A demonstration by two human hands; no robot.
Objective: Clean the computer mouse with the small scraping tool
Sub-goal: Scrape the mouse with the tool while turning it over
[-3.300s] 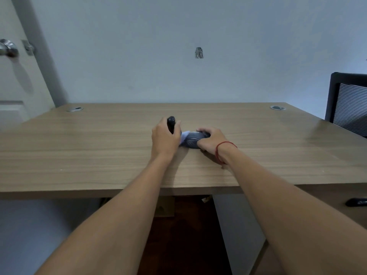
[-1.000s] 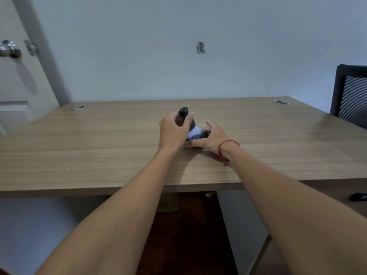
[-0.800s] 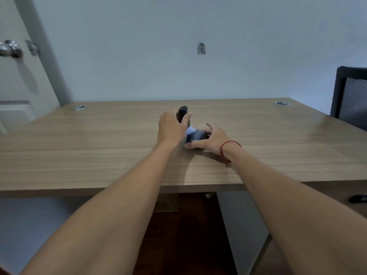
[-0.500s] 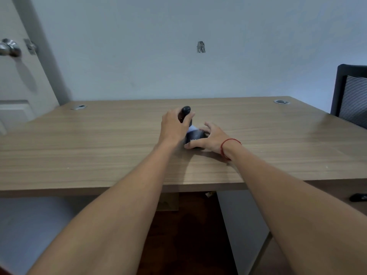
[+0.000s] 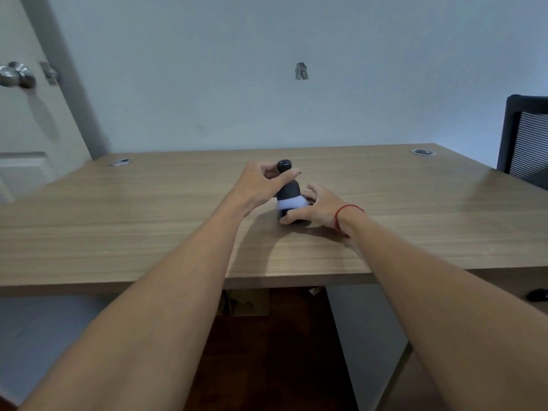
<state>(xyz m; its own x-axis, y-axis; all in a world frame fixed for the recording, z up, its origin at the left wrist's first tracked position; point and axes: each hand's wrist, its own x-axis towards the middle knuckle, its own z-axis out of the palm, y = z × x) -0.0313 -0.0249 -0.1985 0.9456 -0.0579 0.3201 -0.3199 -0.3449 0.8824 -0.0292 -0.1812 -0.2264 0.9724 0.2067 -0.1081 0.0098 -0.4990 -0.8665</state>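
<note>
Pale wall and a wooden desk [image 5: 118, 232] fill my view, door at the left, dark chair at the far right. My left hand [image 5: 261, 185] pinches the scraping tool [image 5: 287, 185], fingers closed round its upper shaft. A moment ago it leaned over the mouse; now I have stood it nearly upright, long axis running top to bottom, rounded cap up, pale blue head down and pressed on the mouse [image 5: 292, 218]. That suggests the scraping continues at a new spot. To the right, my right hand [image 5: 314, 209] curls over the mouse, pinning it mid-desk, well back from the near edge; which way it points is hidden
</note>
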